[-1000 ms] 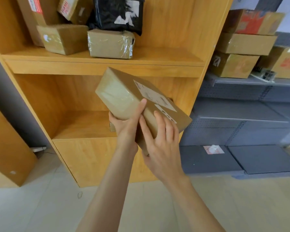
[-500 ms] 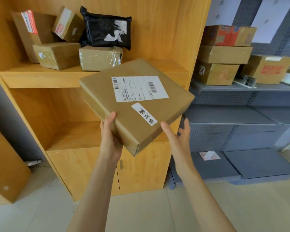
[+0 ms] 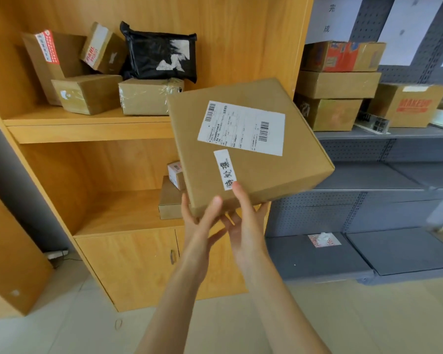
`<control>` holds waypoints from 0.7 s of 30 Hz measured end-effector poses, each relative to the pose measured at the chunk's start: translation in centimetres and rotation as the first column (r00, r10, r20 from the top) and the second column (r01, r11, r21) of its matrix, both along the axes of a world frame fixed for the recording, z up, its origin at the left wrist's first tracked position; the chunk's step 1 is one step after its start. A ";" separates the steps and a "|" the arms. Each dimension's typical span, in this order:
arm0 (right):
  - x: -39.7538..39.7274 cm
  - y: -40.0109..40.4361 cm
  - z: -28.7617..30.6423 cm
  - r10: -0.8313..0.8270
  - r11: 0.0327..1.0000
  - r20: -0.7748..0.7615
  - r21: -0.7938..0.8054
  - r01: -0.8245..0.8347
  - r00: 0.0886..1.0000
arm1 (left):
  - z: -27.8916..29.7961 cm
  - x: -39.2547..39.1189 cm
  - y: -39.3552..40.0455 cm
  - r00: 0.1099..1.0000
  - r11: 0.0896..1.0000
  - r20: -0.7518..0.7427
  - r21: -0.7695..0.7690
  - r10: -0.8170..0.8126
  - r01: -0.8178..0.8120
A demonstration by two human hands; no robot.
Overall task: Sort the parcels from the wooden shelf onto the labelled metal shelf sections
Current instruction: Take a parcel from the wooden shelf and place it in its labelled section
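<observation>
- Flat brown parcel (image 3: 246, 146), head view: held tilted at centre frame, in front of the wooden shelf (image 3: 92, 129), white shipping label (image 3: 242, 128) and small white strip label (image 3: 225, 169) facing up.
- Left hand (image 3: 198, 226) gripping the near corner at 6 o'clock, thumb on the parcel's edge, fingers underneath.
- Right hand (image 3: 243, 226) holding the same corner just beside it, thumb on top touching the strip label, fingers below.
- Upper wooden board at 10 o'clock: several brown boxes and a black bag (image 3: 161, 54).
- Lower wooden board: two small boxes behind the parcel.
- Grey metal shelf (image 3: 384, 135) at 3 o'clock, stacked boxes (image 3: 338, 84) on its top level.
</observation>
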State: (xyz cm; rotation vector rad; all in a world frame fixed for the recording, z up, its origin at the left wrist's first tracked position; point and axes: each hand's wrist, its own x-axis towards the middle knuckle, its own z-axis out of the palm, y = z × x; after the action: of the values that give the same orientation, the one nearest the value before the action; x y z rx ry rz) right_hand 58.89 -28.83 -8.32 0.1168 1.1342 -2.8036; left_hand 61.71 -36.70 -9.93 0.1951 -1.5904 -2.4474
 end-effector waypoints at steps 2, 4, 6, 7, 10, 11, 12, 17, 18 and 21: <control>0.2 -0.4 -0.4 -0.010 0.999 -0.022 0.039 0.011 1.000 | 0.1 0.0 1.8 0.991 0.983 0.010 0.124 0.133 -0.133; 0.5 -0.3 -0.8 0.018 0.990 -0.050 0.144 -0.011 0.999 | 0.7 -0.1 2.0 0.974 0.943 0.027 0.245 0.227 -0.227; 0.6 0.7 -0.8 0.029 0.972 -0.052 0.235 -0.015 0.998 | 1.1 -0.1 0.6 0.967 0.923 0.012 0.295 0.255 -0.247; 0.4 1.6 -0.7 0.002 0.971 -0.039 0.241 0.007 0.999 | 1.2 -0.1 -0.5 0.968 0.926 0.002 0.289 0.252 -0.241; -1.0 5.5 -0.8 -0.085 0.984 0.011 0.159 0.082 0.996 | 1.6 -0.2 -4.8 0.965 0.930 -0.015 0.271 0.262 -0.249; -1.5 6.6 -0.8 -0.062 0.984 0.003 0.169 0.060 0.998 | 1.8 -0.3 -6.2 0.962 0.931 -0.023 0.257 0.272 -0.258; -1.8 7.3 -0.7 -0.010 0.978 -0.008 0.207 0.012 1.000 | 2.1 -0.3 -7.4 0.959 0.936 -0.035 0.233 0.280 -0.264; -2.0 6.6 -0.8 0.242 0.925 -0.032 0.311 -0.220 0.970 | 3.1 -1.1 -9.7 0.970 0.977 -0.118 0.043 0.213 -0.210; -1.8 6.3 -1.1 0.234 0.929 -0.022 0.300 -0.216 0.972 | 3.3 -1.1 -9.6 0.970 0.978 -0.129 0.008 0.206 -0.207; -1.0 5.9 -2.2 0.173 0.955 0.000 0.243 -0.168 0.985 | 3.7 -1.0 -9.0 0.963 0.972 -0.143 -0.021 0.229 -0.234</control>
State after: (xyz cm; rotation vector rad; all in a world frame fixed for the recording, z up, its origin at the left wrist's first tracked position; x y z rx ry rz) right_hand 57.91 -22.95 -10.52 0.0081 1.4152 -2.5144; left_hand 60.69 -45.74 -6.19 0.1881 -1.4640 -2.2014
